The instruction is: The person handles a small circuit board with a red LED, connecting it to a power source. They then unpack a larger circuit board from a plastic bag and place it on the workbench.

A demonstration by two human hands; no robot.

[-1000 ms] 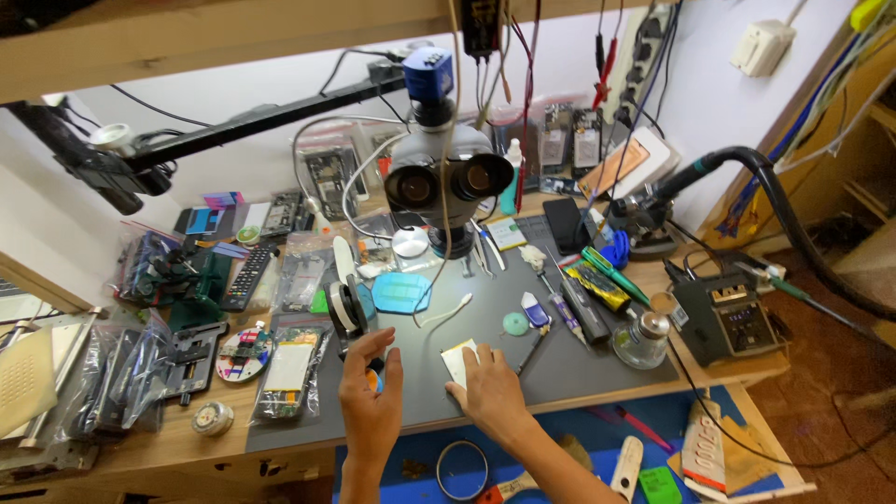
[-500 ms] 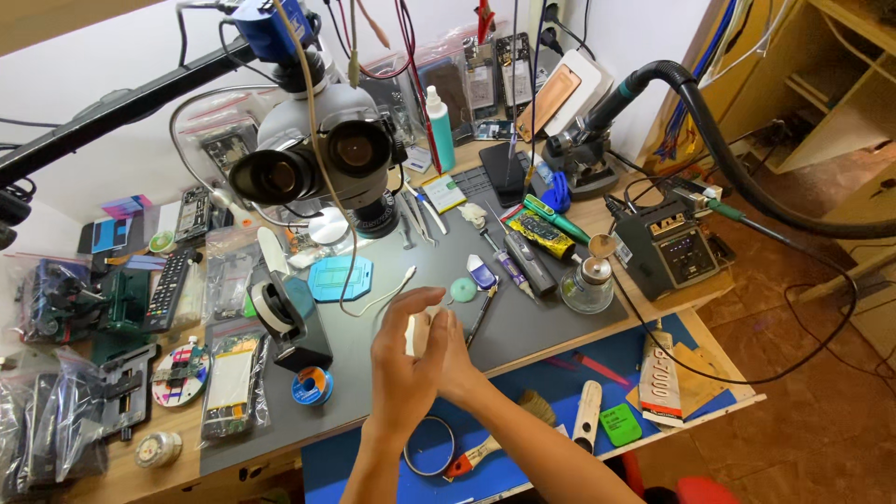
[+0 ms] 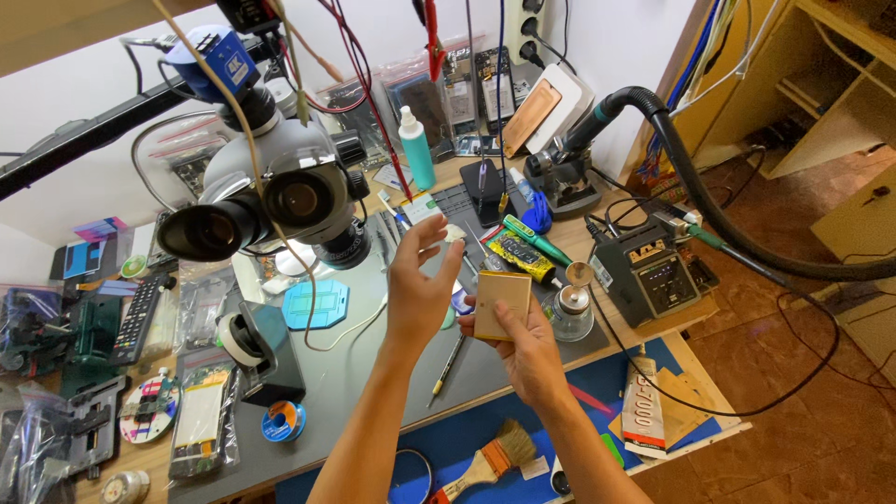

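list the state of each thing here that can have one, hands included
left hand: raised, fingers spread, small white piece at fingertips
right hand: gripping gold rectangular plate, upright above the mat
teal bottle: upright, capped
brush: lying flat on blue mat
solder spool: lying flat
station display: cannot tell if on

1. The left hand (image 3: 422, 294) is raised, back to the camera, fingers half spread and curled.
2. The right hand (image 3: 523, 338) is raised just beside it, fingers pinched closed, forearm bare.

Cluttered workbench (image 3: 523, 369) with grey mat (image 3: 359, 369)
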